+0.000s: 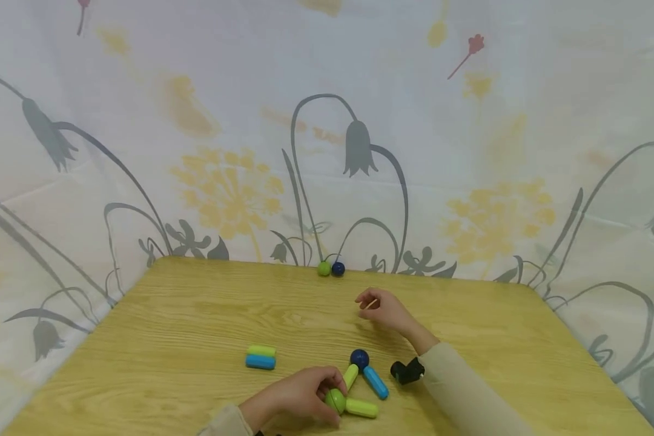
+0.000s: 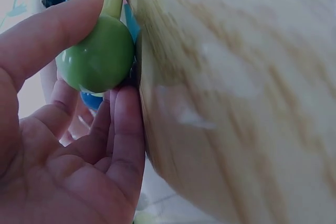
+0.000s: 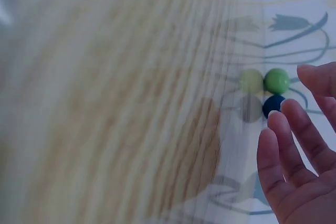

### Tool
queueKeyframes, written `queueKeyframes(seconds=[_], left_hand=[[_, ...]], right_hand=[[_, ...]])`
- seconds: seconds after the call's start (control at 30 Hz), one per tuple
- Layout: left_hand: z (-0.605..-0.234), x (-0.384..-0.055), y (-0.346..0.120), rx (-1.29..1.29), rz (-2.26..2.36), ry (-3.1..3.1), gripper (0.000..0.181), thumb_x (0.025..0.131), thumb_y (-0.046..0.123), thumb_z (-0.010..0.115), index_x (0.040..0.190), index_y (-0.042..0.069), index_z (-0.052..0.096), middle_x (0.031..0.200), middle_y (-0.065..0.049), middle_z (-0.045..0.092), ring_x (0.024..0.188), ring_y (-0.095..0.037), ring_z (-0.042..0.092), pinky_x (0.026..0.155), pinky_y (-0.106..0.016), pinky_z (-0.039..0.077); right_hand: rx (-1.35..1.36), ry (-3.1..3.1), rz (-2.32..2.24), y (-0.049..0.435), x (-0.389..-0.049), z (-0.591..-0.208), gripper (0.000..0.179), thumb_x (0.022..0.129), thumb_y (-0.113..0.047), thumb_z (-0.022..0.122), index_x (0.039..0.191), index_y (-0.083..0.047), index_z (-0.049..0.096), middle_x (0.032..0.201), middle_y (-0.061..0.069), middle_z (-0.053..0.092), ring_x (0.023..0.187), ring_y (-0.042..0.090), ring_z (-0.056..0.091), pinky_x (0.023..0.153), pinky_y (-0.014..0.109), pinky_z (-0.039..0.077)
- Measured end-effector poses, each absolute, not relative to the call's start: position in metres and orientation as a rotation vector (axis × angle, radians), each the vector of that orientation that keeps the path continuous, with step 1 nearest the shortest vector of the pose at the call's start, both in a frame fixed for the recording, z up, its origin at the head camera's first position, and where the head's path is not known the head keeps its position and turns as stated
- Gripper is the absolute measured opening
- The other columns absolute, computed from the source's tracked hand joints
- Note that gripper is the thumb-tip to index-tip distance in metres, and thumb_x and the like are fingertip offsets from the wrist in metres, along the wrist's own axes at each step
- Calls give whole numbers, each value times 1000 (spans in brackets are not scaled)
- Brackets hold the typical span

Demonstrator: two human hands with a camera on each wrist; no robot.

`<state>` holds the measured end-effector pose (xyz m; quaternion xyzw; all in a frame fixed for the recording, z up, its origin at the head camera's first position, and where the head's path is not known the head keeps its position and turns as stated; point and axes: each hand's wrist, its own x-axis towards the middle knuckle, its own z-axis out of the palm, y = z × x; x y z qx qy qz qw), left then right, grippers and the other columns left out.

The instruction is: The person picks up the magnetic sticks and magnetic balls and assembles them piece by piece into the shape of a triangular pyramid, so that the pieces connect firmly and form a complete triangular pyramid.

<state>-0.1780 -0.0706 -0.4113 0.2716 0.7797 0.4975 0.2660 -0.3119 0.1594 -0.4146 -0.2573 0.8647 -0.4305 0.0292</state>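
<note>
Left hand (image 1: 301,393) pinches a green ball (image 1: 335,401) near the tabletop's (image 1: 142,387) front edge, apparently steadying the lime stick (image 1: 362,407) touching it; right hand (image 1: 384,311), fingers apart, hangs short of two back-edge balls (image 1: 338,269).

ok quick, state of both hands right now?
Left hand: closed, holding the glossy green ball between thumb and fingers.
Right hand: open, fingers relaxed, holding nothing, over the yellowish wood-grain tabletop.

Head view: soft, even lt. L wrist: dim, glare on tabletop (image 2: 236,129) nr ctr. R wrist: blurry L, glare upper L.
</note>
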Motion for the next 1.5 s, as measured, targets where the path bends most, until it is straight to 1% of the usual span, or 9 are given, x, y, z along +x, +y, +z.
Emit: queueKeyframes(seconds=[0.27,0.5,0.67,0.87,1.1,1.17,1.27,1.37,1.5], left_hand=[[-412,-178,-75,718,1332,2136,27,77,4,75,97,14,59,98,7,55,80,-6,48,73,-21,41],[-411,-176,-76,682,1337,2122,27,77,3,75,97,14,59,97,6,56,83,-7,50,74,-22,42],[-410,-173,-78,648,1344,2107,27,77,3,75,97,14,59,96,4,56,83,-10,50,74,-24,42],[-412,-171,-74,627,1362,2082,27,77,2,74,96,14,59,94,4,55,80,-10,50,72,-24,42],[-413,-170,-70,604,1383,2054,28,77,-1,73,96,13,58,94,2,56,79,-12,51,70,-25,43],[-413,-171,-70,612,1388,2046,28,77,-1,73,96,13,58,93,2,56,77,-12,50,69,-24,43],[-412,-172,-68,625,1396,2037,28,77,0,73,96,13,58,91,2,56,75,-11,49,67,-23,42],[-412,-173,-68,623,1392,2051,28,76,0,74,95,14,58,90,2,56,74,-11,49,66,-23,42],[-411,-176,-67,627,1365,2080,28,75,2,75,94,15,59,90,3,55,74,-10,49,67,-23,41]], right_hand=[[-789,2610,-1343,140,-337,-416,25,87,-2,63,110,6,59,97,14,59,81,23,58,67,34,48],[-696,2615,-1355,126,-354,-419,39,85,-2,65,122,2,55,118,20,54,95,30,56,72,35,50],[-637,2610,-1366,121,-363,-421,46,83,-1,66,127,-1,52,125,19,51,101,31,54,70,34,50],[-662,2623,-1305,124,-371,-421,54,81,2,66,132,-7,50,134,14,46,112,34,50,77,37,50],[-711,2605,-1234,125,-379,-416,71,80,5,65,143,-12,37,144,14,33,123,36,40,73,36,49],[-743,2620,-1221,125,-380,-413,71,81,5,65,143,-8,35,141,17,34,120,37,41,77,39,48],[-772,2694,-1211,127,-384,-412,64,81,2,67,139,-4,40,125,21,42,105,36,46,81,42,45],[-770,2735,-1214,130,-386,-410,59,80,-1,69,134,-3,46,111,21,42,94,34,45,81,46,42],[-832,2660,-1079,135,-381,-407,56,79,-5,73,131,-6,52,119,18,47,103,33,47,86,46,43]])
